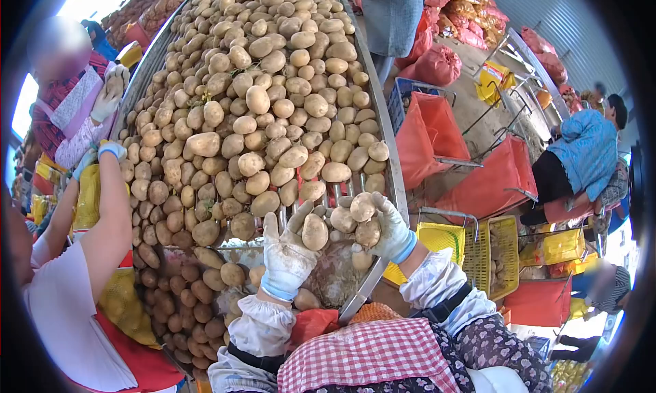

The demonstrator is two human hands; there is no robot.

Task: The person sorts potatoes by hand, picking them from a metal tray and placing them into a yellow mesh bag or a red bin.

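Both of my hands wear white, soiled gloves with blue cuffs, at the near end of a metal sorting table (391, 154) heaped with potatoes (256, 99). My left hand (290, 253) is turned palm up, its fingers curled around a potato (315, 232). To its right, my right hand (388, 230) grips potatoes, one (363, 206) above another (367, 232). A further potato (342, 219) lies between the hands, by my right fingertips. Metal rollers show in gaps just beyond my hands. Below the rollers, more potatoes (188, 304) lie at the lower left.
Co-workers stand on the left, one in a white shirt (75, 318) reaching to the table edge. Red bags on frames (430, 137), a yellow crate (501, 256) and a yellow bag (441, 241) stand at right. Another person (581, 154) bends farther right.
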